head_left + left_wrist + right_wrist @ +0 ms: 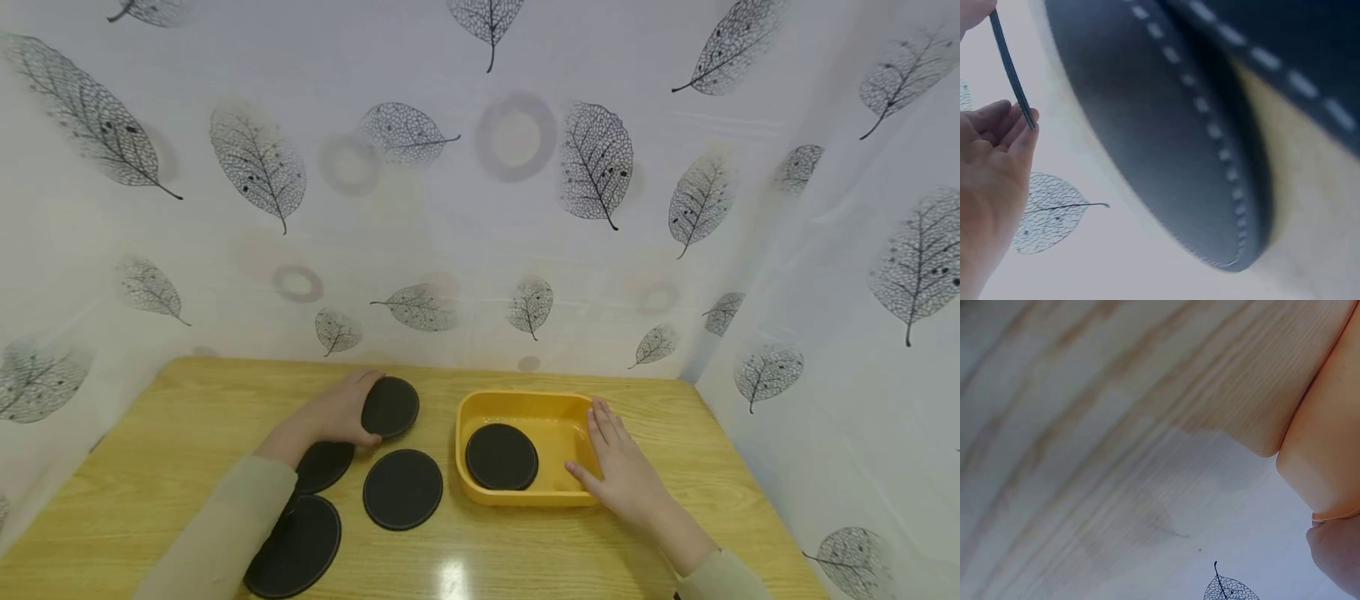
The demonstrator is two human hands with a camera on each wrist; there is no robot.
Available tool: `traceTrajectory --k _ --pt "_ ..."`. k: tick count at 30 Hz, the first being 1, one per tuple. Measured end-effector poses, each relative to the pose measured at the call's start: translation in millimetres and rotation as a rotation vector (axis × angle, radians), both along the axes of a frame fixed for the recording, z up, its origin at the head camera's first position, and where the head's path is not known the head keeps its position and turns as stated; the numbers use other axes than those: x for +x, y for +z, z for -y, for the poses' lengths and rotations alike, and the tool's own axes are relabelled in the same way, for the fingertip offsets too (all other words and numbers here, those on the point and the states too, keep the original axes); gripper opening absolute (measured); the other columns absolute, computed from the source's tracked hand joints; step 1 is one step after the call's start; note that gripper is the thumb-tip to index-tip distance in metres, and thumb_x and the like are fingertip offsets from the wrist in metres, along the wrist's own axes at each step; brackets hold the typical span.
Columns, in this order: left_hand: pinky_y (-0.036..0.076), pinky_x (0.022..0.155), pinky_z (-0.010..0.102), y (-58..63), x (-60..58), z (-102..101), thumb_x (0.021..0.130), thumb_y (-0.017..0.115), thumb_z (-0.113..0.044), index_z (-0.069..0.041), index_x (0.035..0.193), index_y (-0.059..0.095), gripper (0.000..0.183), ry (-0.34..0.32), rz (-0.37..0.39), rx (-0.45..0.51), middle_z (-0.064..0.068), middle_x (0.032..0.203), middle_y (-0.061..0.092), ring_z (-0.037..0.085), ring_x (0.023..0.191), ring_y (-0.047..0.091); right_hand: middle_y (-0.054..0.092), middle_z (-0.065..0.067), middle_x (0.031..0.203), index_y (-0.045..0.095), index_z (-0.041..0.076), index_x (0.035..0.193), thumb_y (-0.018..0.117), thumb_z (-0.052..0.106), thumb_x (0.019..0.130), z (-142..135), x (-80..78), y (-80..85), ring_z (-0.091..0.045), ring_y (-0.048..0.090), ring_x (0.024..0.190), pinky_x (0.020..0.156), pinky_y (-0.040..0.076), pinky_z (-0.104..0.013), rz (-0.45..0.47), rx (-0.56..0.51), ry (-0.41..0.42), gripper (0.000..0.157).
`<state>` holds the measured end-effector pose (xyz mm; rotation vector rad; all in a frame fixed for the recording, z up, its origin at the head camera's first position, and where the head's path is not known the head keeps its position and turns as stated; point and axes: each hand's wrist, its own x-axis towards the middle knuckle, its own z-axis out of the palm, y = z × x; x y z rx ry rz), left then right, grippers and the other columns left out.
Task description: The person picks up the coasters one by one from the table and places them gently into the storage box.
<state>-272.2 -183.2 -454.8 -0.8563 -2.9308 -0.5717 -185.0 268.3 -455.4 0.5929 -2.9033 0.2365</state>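
In the head view my left hand (347,414) grips a round black coaster (393,407) by its left edge, thumb at the near side and fingers at the far side. The left wrist view shows this held coaster (1010,69) edge-on between thumb and fingertips. My right hand (628,468) rests on the right rim of a yellow plastic bin (525,498), fingers straight along the rim and thumb reaching over the inside. One black coaster (502,457) lies in the bin's left part. In the right wrist view the right hand (1338,556) touches the bin's edge (1319,462).
Left of the bin, a black coaster (403,490) lies on the wooden table (405,567). Another coaster (324,467) is partly under the left wrist, and a further coaster (300,542) sits nearer, partly behind the sleeve. A leaf-printed curtain (450,208) hangs behind the table.
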Motion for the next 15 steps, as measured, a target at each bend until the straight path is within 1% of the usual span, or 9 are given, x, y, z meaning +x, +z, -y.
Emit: traceTrajectory --k 5,9,12,15 --pt "0.041 0.103 0.047 10.3 2.7 -1.5 0.056 0.083 -0.042 0.003 0.142 0.033 0.109 -0.019 -0.059 0.039 0.019 0.139 0.041 0.034 0.124 0.046 0.001 -0.014 0.158 0.020 -0.005 0.147 0.051 0.054 0.091 0.3 0.0 -0.8 -0.034 0.009 0.144 0.119 0.007 -0.043 -0.003 -0.009 0.002 0.087" --pt "0.040 0.104 0.047 20.6 5.3 -6.5 0.055 0.084 -0.040 0.003 0.141 0.033 0.109 -0.033 -0.104 0.048 0.018 0.140 0.038 0.033 0.126 0.043 0.003 -0.015 0.158 0.021 -0.006 0.146 0.050 0.054 0.091 0.6 0.0 -0.2 -0.035 0.010 0.144 0.119 0.009 -0.043 -0.014 -0.008 0.005 0.087" --pt "0.041 0.103 0.047 28.1 7.9 -13.0 0.055 0.084 -0.040 0.003 0.141 0.035 0.108 -0.052 -0.149 0.031 0.018 0.140 0.039 0.032 0.127 0.041 0.003 -0.017 0.157 0.022 -0.007 0.146 0.049 0.054 0.091 0.9 -0.1 0.2 -0.035 0.011 0.144 0.118 0.013 -0.046 -0.021 0.000 0.007 0.087" --pt "0.042 0.103 0.045 35.1 11.1 -21.6 0.056 0.084 -0.043 0.001 0.141 0.036 0.107 -0.064 -0.170 0.012 0.017 0.140 0.040 0.031 0.127 0.042 0.005 -0.018 0.157 0.023 -0.008 0.145 0.050 0.053 0.092 1.1 0.2 1.2 -0.036 0.012 0.144 0.116 0.016 -0.048 -0.030 0.003 0.011 0.086"
